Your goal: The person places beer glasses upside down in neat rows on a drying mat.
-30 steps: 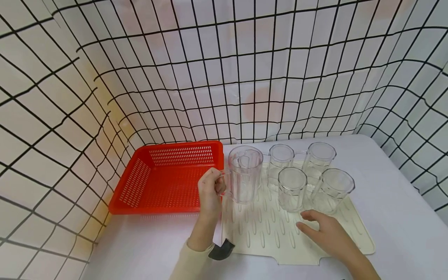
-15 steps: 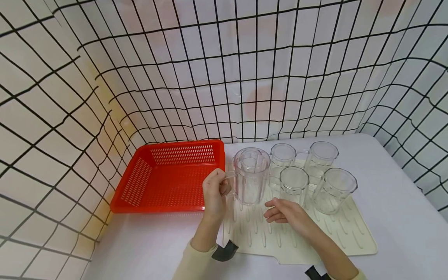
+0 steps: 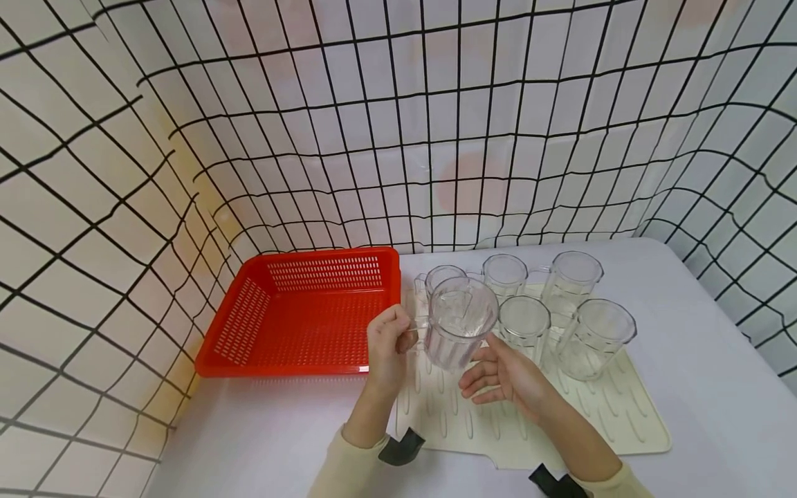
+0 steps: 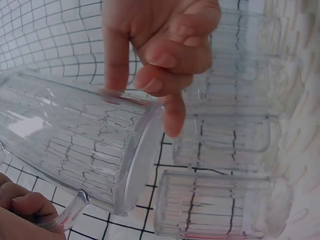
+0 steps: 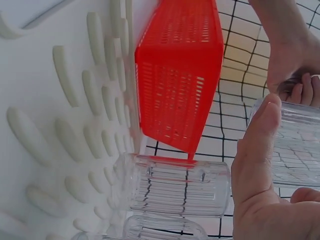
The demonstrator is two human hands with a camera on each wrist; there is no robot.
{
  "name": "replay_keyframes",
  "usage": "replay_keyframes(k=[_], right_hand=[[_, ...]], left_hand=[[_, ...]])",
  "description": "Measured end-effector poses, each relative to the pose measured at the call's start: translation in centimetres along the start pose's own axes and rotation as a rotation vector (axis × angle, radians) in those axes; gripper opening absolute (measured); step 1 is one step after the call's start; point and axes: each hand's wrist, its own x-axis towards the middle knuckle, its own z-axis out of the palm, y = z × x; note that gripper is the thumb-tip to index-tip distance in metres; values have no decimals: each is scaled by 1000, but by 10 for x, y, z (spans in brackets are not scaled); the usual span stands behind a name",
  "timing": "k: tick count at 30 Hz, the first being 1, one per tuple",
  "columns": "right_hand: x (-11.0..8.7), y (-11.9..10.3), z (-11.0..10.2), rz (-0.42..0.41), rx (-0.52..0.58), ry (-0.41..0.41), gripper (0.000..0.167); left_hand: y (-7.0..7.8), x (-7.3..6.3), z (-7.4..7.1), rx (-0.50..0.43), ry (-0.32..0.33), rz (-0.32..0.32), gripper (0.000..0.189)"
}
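Note:
My left hand (image 3: pixel 387 339) grips the handle of a clear ribbed mug (image 3: pixel 457 342), held above the drying mat with its mouth tipped toward me. My right hand (image 3: pixel 507 377) is at the mug's right side with its fingers loosely extended. In the left wrist view, right fingertips lie right at the mug's lower wall (image 4: pixel 75 135), beside its base. The right wrist view has the right thumb (image 5: pixel 260 135) overlapping the mug. Another clear mug (image 3: pixel 441 274) stands just behind the held one, partly hidden by it.
Several more clear mugs stand upright on the cream ridged mat (image 3: pixel 448 429), including a front-right mug (image 3: pixel 591 346) and a back-right mug (image 3: pixel 569 280). A red slotted basket (image 3: pixel 299 366) sits to the left. Black wire grid (image 3: pixel 457 124) rises behind and at both sides.
The held mug has shifted right and tipped from upright toward me. My right hand has swung left from beside the front mugs to the held mug.

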Motion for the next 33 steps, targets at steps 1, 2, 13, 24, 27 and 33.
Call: replay_keyframes(k=[1,2,13,24,27,33], right_hand=[[0,0,-1,-17,11,-22,69],[1,0,-2,-37,28,-48,66],[4,-2,-2,-44,190,-102,45],[8,-3,2,55,271,-198,72],[8,-1,2,27,348,-261,66],[9,-1,3,20,455,-317,58]], left_hand=[[-1,0,-1,9,-13,16,29],[-1,0,-2,18,-33,33,30],[-1,3,-9,64,-391,185,46],[1,2,-10,181,-510,313,34],[1,1,-9,204,-499,345,34],[-2,0,-9,262,-460,446,32]])
